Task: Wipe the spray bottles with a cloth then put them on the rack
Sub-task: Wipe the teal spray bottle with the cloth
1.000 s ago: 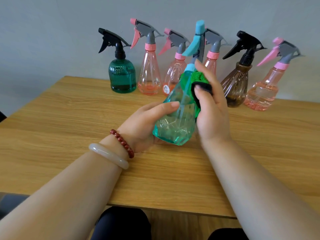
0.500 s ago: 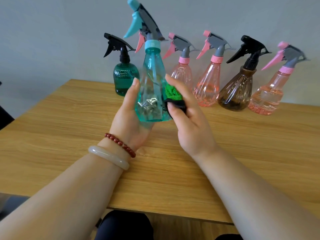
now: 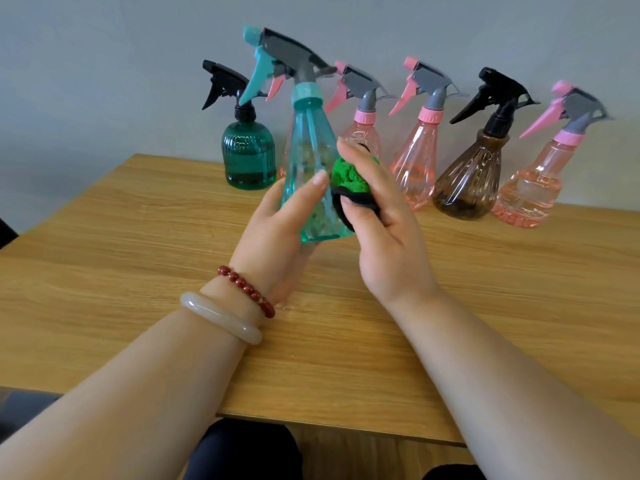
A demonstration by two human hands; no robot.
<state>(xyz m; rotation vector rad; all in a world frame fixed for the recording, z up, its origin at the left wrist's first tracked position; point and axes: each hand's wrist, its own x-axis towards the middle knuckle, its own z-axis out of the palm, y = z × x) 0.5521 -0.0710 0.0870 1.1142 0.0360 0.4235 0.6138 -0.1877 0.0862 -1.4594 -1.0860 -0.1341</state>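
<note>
Wood table (image 3: 121, 258); L hand (image 3: 277, 244) gripped teal spray bottle (image 3: 308, 157) upright, R hand (image 3: 388, 240) pinched green cloth (image 3: 349, 176) against it.

Head view — looking down, close over table (image 3: 104, 258).

left hand (image 3: 277, 237) gripping the teal spray bottle (image 3: 310, 174) upright, right hand (image 3: 384, 233) fingers pressing the green cloth (image 3: 348, 176) against its side

Soft, bright, even light fills the scene; the pale grey wall (image 3: 104, 64) dims toward the upper left. Only faint shadows fall on the light wooden table (image 3: 104, 271). Small glints run down the translucent teal plastic spray bottle (image 3: 311, 161). The fuzzy green-and-black cloth (image 3: 348, 176) smears soft; wide-angle stretch swells the bottom corners.
</note>
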